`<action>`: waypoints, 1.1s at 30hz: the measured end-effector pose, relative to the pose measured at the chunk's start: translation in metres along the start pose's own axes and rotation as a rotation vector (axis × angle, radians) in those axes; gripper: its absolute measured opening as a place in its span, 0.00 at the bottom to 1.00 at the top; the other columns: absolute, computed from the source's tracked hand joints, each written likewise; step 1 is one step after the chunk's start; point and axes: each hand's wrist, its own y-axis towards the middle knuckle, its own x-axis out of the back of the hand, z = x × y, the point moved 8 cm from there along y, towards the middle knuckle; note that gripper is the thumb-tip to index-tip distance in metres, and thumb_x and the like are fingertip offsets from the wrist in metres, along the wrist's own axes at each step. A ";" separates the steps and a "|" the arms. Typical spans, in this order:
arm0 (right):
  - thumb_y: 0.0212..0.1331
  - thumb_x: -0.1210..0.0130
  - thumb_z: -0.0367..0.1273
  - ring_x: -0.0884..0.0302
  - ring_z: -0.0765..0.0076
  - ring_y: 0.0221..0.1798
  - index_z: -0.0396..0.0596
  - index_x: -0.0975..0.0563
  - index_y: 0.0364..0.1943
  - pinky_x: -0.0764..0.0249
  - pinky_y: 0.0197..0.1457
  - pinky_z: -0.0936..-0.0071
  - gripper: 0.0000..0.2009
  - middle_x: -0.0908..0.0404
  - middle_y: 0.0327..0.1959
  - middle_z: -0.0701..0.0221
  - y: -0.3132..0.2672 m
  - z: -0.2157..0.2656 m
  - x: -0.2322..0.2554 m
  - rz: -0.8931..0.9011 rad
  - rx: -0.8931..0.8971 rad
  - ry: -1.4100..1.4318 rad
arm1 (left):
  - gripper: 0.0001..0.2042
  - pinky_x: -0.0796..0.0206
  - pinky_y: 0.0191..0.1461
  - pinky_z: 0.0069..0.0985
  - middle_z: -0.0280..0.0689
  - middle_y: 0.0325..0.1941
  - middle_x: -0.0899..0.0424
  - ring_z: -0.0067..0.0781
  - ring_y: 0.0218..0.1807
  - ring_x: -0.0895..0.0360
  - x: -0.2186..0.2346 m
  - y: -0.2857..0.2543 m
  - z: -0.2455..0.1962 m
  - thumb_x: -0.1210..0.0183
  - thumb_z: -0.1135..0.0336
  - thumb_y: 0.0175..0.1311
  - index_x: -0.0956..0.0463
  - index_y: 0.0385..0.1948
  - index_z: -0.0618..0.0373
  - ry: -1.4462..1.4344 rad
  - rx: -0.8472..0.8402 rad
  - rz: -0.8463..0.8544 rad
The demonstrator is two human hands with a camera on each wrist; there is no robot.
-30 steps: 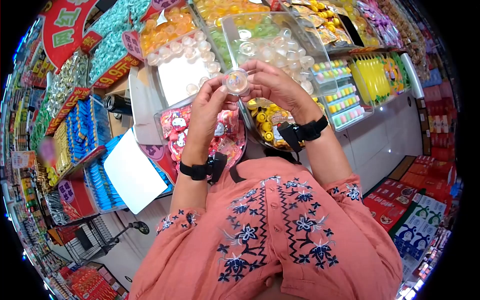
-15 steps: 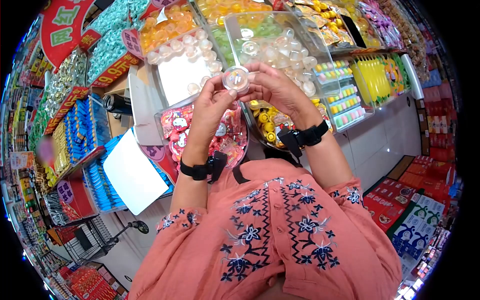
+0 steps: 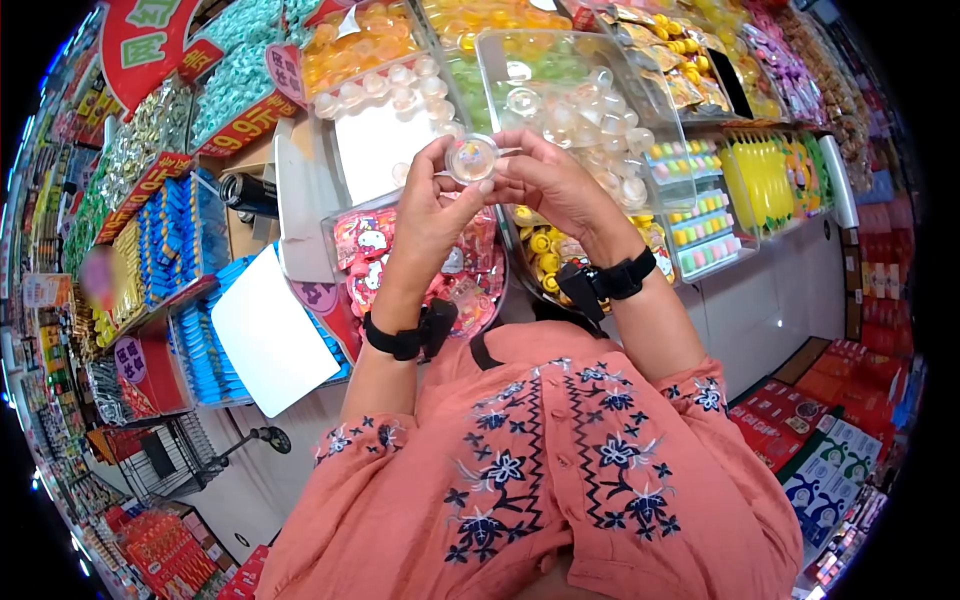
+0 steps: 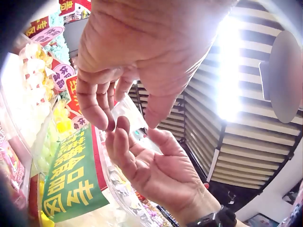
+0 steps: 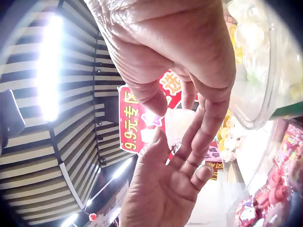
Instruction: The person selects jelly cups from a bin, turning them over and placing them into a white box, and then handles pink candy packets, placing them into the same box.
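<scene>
A small clear round cup (image 3: 470,159) with colored bits showing inside is held up between both hands in the head view. My left hand (image 3: 430,225) pinches its left and lower side with thumb and fingers. My right hand (image 3: 555,180) grips its right side between thumb and fingertips. In the left wrist view the left hand (image 4: 142,52) curls over the translucent cup (image 4: 130,113), with the right hand (image 4: 161,170) opposite. The right wrist view shows the pale cup (image 5: 181,124) partly hidden behind the right hand's fingers (image 5: 208,123).
Beyond the hands stand bins of similar clear cups (image 3: 600,120) under a transparent lid. Pink packets (image 3: 365,240) and yellow-topped packets (image 3: 545,260) lie nearer the body. A white sheet (image 3: 275,335) covers blue packets at left; a dark bottle (image 3: 250,193) stands behind, a shopping cart (image 3: 165,455) below.
The bins and shelves have shifted slightly right and down in the head view. Both hands keep hold of the cup, which has tilted a little.
</scene>
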 end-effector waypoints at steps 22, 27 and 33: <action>0.68 0.48 0.35 0.16 0.63 0.48 0.37 0.34 0.60 0.19 0.51 0.71 0.22 0.22 0.51 0.60 -0.010 0.017 -0.006 -0.057 -0.014 -0.130 | 0.27 0.26 0.47 0.32 0.48 0.45 0.19 0.45 0.45 0.19 0.227 0.164 0.116 0.32 0.66 0.50 0.28 0.53 0.67 0.678 0.033 -0.459; 0.68 0.48 0.36 0.16 0.62 0.47 0.38 0.34 0.60 0.19 0.51 0.70 0.21 0.23 0.51 0.57 -0.008 0.015 0.008 -0.090 -0.036 -0.130 | 0.24 0.24 0.47 0.42 0.56 0.42 0.17 0.53 0.42 0.17 0.254 0.169 0.131 0.30 0.60 0.49 0.24 0.44 0.69 0.992 -0.056 -0.653; 0.69 0.48 0.36 0.16 0.62 0.47 0.39 0.34 0.60 0.20 0.51 0.70 0.21 0.23 0.51 0.58 -0.006 0.015 0.020 -0.102 -0.062 -0.117 | 0.34 0.28 0.57 0.46 0.66 0.53 0.25 0.66 0.53 0.23 0.261 0.171 0.152 0.31 0.60 0.51 0.36 0.55 0.72 1.136 0.251 -0.670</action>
